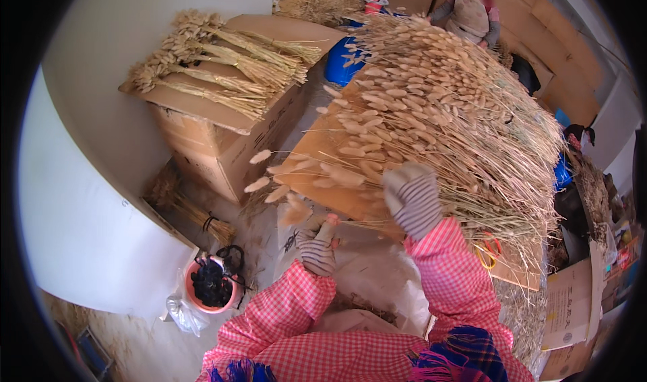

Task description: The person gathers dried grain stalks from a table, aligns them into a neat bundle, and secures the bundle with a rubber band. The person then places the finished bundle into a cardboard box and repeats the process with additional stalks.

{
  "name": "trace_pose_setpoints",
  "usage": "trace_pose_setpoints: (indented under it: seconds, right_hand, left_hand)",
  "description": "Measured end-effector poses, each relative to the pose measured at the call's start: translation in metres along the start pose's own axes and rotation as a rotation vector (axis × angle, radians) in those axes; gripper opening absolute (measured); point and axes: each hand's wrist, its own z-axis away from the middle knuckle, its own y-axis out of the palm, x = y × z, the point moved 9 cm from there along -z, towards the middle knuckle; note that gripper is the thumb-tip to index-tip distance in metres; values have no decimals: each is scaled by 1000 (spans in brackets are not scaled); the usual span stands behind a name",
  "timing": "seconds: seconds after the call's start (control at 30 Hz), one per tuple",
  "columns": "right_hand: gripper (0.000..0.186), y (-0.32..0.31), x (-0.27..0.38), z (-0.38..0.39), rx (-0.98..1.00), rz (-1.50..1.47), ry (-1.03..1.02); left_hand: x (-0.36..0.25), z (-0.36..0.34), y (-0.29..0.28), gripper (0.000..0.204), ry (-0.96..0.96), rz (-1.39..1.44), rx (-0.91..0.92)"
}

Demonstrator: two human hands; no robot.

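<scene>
My left hand (pixel 318 250), in a striped fingerless glove with bare fingertips, is closed around thin stems of dried bunny tail grass (pixel 295 211). Their fluffy heads point up and left, and the stems trail right toward my other sleeve. My right hand (pixel 412 197), gloved alike, is curled at the near left edge of a large heap of the same grass (pixel 431 106). It is slightly blurred, and its fingertips are turned away, so what it grips is hidden. The heap lies on a brown board (pixel 313 153), heads to the left and far side, stems to the near right.
Tied grass bundles (pixel 229 65) lie on a cardboard box (pixel 195 149) at left. Below are another bundle (pixel 202 217) and a pink bucket (pixel 214 289) with black ties. Orange-handled scissors (pixel 488 252) rest near the board's right edge. Another person (pixel 468 15) is beyond the heap.
</scene>
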Motion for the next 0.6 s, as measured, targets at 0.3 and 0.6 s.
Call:
trace_pose_setpoints:
  seconds: [0.3,0.6]
  right_hand:
    - [14,64,69,22,206,65,-87]
    - [22,72,61,34,163,-499,266]
  left_hand:
    - [-4,8,13,12,105,111,151]
    - [10,8,7,12,250,157,245]
